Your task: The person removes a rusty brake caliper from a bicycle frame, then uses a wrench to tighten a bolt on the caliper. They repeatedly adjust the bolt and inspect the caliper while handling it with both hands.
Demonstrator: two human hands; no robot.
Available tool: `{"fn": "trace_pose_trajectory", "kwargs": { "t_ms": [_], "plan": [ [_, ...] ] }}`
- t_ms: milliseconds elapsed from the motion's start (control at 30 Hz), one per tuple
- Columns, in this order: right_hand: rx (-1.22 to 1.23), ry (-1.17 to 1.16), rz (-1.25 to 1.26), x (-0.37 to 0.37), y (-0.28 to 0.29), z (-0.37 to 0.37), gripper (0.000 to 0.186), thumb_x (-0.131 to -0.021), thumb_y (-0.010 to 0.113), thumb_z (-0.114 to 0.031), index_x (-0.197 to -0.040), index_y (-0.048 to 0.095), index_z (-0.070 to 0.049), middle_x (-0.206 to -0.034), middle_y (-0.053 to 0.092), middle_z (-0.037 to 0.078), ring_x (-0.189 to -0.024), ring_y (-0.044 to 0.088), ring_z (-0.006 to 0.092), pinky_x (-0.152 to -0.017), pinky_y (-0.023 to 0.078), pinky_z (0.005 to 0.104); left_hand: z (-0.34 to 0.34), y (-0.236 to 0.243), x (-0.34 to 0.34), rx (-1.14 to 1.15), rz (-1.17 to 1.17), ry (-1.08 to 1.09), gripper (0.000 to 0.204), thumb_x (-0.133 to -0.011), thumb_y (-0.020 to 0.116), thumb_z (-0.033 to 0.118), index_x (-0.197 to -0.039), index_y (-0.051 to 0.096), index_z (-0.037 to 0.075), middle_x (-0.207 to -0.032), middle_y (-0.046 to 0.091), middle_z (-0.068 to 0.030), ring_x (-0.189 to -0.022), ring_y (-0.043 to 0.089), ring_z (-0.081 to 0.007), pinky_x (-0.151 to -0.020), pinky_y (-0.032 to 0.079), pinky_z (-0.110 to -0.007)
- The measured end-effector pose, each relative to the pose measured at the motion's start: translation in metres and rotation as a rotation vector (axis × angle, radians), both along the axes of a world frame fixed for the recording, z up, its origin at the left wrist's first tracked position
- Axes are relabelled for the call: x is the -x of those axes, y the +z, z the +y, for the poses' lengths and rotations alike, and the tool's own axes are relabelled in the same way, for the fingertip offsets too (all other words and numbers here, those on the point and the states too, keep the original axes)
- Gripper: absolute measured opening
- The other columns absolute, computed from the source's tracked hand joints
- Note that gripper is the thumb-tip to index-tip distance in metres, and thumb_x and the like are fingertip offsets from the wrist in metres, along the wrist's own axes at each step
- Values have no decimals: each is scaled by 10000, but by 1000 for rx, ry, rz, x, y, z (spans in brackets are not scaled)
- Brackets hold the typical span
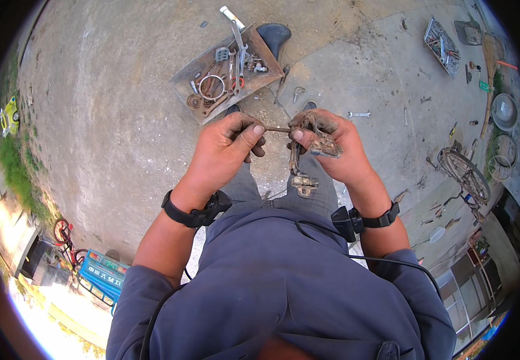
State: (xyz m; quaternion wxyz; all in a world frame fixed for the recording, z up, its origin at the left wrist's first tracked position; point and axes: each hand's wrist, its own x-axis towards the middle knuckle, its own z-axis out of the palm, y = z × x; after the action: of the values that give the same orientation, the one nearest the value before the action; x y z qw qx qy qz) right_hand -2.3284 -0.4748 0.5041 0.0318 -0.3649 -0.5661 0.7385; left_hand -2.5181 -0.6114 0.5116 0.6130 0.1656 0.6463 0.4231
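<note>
Working a thin metal rod (pixel 277 128) at a rusty bicycle brake part (pixel 311 144), a person stands over bare concrete ground (pixel 122 108) in an outdoor repair yard. The left hand (pixel 227 147) has its grip closed narrow on the rod, thumb and forefinger pinching its near end; the right hand (pixel 332 150) is wrapped tight around the brake part, held up at waist height between both hands, with one arm of it and its pad hanging down below the fist. The rod's far end meets the top of the part, so the step in hand looks like seating or freeing a bolt or pin there. The next move would seem to call for a steady right-hand hold while the left fingers turn or push the rod in line, without letting the small piece slip. A flat tray of spanners and rings (pixel 227 75) lies on the ground just ahead, a loose spanner (pixel 359 114) to the right, and a bicycle wheel (pixel 465 175) farther off.
</note>
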Motion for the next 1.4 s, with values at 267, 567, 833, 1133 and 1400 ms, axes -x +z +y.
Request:
{"fn": "trace_pose_trajectory", "kwargs": {
  "t_ms": [267,567,833,1133,1400],
  "plan": [
    [-23,-7,12,0,-3,0,240,-900,738,-193,-1045,676,-12,-940,671,46,-839,623,118,-743,503,286,4,1,-6,-173,70,38,163,-978,616,128,-1057,628,-14,-885,669,-69,-792,686,-140,-619,506,-249],
    [-154,-8,61,-2,3,5,184,-900,713,-127,-1037,668,-14,-875,656,39,-793,607,119,-704,492,278,9,4,3,3,-90,-65,262,-1024,554,259,-1005,621,7,-829,644,-37,-718,657,-121,-574,482,-247],
    [-389,13,130,-7,-1,7,169,-887,719,-122,-1014,672,-22,-842,655,49,-759,611,139,-680,488,284,14,9,-2,-62,79,-143,153,-991,585,129,-1016,616,-19,-840,617,-50,-707,636,-127,-595,493,-270],
    [229,-151,93,-37,0,12,259,-922,711,-227,-1045,653,-7,-876,668,41,-769,634,137,-683,512,277,28,12,-25,-372,427,-284,143,-963,583,31,-1095,599,-20,-884,619,-68,-754,661,-132,-613,500,-252],
    [624,-536,250,-71,7,-15,327,-910,710,-250,-1116,641,-6,-953,690,89,-813,651,146,-669,528,268,38,21,-30,-371,339,-293,244,-968,588,34,-1210,584,2,-1005,662,-69,-835,678,-131,-644,499,-240]
  ]
}}
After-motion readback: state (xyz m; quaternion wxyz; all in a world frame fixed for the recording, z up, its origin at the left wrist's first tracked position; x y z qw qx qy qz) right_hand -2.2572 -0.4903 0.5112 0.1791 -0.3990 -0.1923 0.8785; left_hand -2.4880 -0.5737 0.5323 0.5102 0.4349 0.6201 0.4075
